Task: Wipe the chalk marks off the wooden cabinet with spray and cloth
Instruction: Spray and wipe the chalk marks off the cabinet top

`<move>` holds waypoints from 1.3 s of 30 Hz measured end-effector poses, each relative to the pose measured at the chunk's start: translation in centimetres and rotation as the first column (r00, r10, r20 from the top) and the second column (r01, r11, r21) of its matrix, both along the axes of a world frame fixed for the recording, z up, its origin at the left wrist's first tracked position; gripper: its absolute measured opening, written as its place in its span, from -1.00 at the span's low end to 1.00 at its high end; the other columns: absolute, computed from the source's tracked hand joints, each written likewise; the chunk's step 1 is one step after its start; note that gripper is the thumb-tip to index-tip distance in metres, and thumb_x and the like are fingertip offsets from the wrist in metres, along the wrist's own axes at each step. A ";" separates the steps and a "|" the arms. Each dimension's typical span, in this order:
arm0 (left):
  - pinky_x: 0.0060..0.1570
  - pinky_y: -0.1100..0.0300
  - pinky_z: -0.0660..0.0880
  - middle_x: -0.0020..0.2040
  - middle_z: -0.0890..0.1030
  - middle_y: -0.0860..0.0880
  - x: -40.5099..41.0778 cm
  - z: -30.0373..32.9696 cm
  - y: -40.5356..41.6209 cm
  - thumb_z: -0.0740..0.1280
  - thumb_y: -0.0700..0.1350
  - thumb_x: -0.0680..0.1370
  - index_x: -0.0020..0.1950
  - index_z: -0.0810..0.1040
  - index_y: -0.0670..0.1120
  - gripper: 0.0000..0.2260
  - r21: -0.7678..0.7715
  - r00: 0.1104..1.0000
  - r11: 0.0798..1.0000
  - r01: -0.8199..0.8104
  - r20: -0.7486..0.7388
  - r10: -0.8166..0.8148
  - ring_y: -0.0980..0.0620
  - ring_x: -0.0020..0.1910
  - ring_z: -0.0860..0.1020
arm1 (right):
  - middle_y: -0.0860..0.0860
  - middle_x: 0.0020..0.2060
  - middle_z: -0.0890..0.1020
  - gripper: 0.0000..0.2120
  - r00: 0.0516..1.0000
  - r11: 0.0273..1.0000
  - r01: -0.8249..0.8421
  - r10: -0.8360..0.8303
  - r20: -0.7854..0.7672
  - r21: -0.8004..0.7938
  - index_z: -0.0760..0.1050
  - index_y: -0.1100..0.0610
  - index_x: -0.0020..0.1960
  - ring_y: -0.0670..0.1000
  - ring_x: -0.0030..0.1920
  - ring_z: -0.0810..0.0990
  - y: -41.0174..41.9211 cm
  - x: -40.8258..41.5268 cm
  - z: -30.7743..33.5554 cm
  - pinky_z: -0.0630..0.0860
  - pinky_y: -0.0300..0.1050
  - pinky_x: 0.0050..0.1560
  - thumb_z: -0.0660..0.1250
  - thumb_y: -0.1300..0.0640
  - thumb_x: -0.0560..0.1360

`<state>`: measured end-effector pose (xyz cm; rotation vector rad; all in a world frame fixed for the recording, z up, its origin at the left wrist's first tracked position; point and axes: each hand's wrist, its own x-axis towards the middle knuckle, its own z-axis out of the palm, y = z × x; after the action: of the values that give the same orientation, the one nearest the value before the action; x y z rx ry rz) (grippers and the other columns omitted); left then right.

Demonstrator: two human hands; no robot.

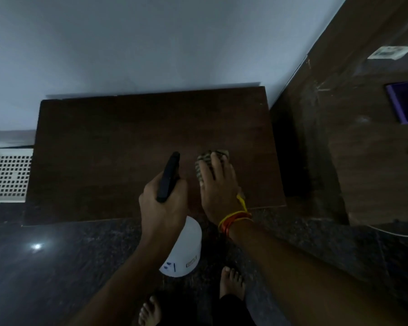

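Observation:
The dark wooden cabinet top [118, 142] lies below me against a pale wall. My left hand [163, 205] grips a white spray bottle [184, 250] by its neck, and the black spray head [169, 176] points forward over the wood. Just to its right, my right hand [218, 184] rests with spread fingers on a striped cloth [207, 161] that lies on the cabinet's front right area. Orange and yellow threads circle my right wrist. In this dim light I cannot make out any chalk marks on the wood.
A tall wooden surface [363, 149] stands to the right, bearing a purple object [403, 102] and a white label [390, 52]. A white perforated panel [7, 175] sits at the left. My bare feet [231, 281] stand on dark speckled floor.

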<state>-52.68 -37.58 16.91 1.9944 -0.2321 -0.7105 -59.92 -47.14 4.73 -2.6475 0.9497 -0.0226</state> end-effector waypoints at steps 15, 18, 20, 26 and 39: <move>-0.45 0.03 0.39 -0.44 0.37 -0.16 3.5 -0.9 12.7 0.28 -0.22 0.60 -0.16 0.43 -0.31 -0.81 -0.076 0.997 0.997 0.026 -0.074 -0.032 -0.12 -0.44 0.35 | 0.21 0.49 0.14 -0.51 0.974 0.978 0.208 -0.208 -0.092 -0.014 0.18 0.13 0.48 0.31 0.48 0.08 6.9 2.1 0.4 0.13 0.24 0.44 0.15 0.09 0.58; -0.48 0.19 0.36 -0.41 0.42 -0.27 4.1 -1.3 14.3 0.28 -0.22 0.60 -0.15 0.47 -0.32 -0.81 -0.095 0.997 0.995 0.035 -0.064 -0.042 -0.11 -0.44 0.39 | 0.21 0.49 0.14 -0.53 0.973 0.977 0.207 -0.210 -0.096 -0.042 0.18 0.13 0.48 0.30 0.48 0.08 6.8 2.2 0.3 0.13 0.21 0.45 0.14 0.09 0.59; -0.43 0.07 0.40 -0.33 0.42 -0.38 4.4 -1.5 14.8 0.28 -0.21 0.60 -0.12 0.47 -0.34 -0.81 -0.120 0.997 0.992 0.041 -0.053 -0.048 -0.18 -0.41 0.39 | 0.19 0.50 0.13 -0.53 0.972 0.977 0.208 -0.212 -0.097 -0.052 0.18 0.11 0.48 0.28 0.48 0.08 6.5 2.3 0.2 0.11 0.20 0.45 0.13 0.09 0.60; -0.39 -0.12 0.43 -0.31 0.38 -0.37 3.5 -3.1 14.5 0.29 -0.22 0.60 -0.12 0.46 -0.35 -0.80 -0.119 1.000 0.993 0.018 -0.017 -0.020 -0.28 -0.39 0.37 | 0.20 0.49 0.13 -0.54 0.984 0.984 0.161 -0.166 -0.070 -0.071 0.19 0.12 0.47 0.28 0.48 0.08 5.6 2.0 -0.4 0.12 0.20 0.45 0.11 0.07 0.60; -0.40 0.08 0.42 -0.20 0.53 -0.33 -3.2 -5.0 14.4 0.27 -0.24 0.57 -0.03 0.51 -0.36 -0.84 -0.032 0.999 0.999 0.028 -0.030 -0.029 -0.10 -0.38 0.45 | 0.20 0.50 0.11 -0.55 0.997 0.996 0.071 -0.069 0.030 -0.051 0.18 0.06 0.47 0.27 0.49 0.06 4.6 1.0 -0.6 0.00 0.20 0.47 0.08 0.06 0.59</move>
<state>-55.86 -23.15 11.92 1.9528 -0.2527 -0.7504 -58.89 -42.54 4.16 -2.6522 1.0461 -0.1016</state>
